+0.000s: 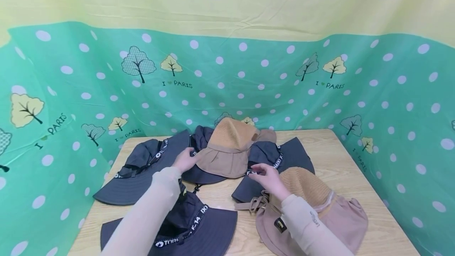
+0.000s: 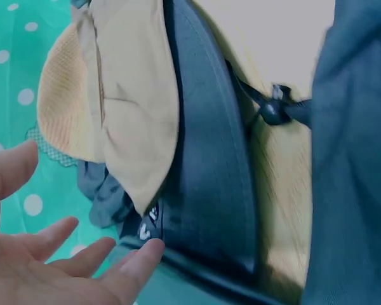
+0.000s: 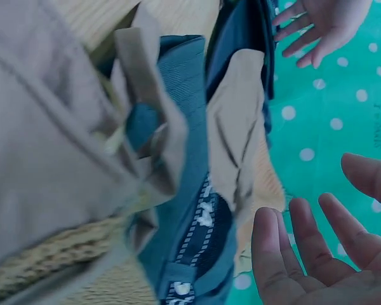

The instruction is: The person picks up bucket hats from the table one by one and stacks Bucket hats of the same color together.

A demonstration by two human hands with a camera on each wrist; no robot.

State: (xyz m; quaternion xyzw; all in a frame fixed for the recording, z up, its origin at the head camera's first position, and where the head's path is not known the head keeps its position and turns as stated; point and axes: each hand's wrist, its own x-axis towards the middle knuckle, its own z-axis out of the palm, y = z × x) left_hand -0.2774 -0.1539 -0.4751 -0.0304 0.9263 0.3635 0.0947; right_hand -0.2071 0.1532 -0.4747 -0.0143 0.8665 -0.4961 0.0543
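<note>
My left hand hovers at the left side of a tan bucket hat, fingers spread and holding nothing. That hat lies on a dark bucket hat whose brim shows beneath it in the left wrist view. My right hand, fingers loosely bent around nothing, is over another dark bucket hat with a lettered band. Under my right forearm lies a pinkish-brown sun hat with a woven crown and ribbon ties. Both hands show relaxed fingers in the right wrist view.
A dark bucket hat lies at the left of the wooden table. In front is another dark hat, partly hidden by my left sleeve. A cord with a toggle lies between hats. Green dotted cloth hangs around the table.
</note>
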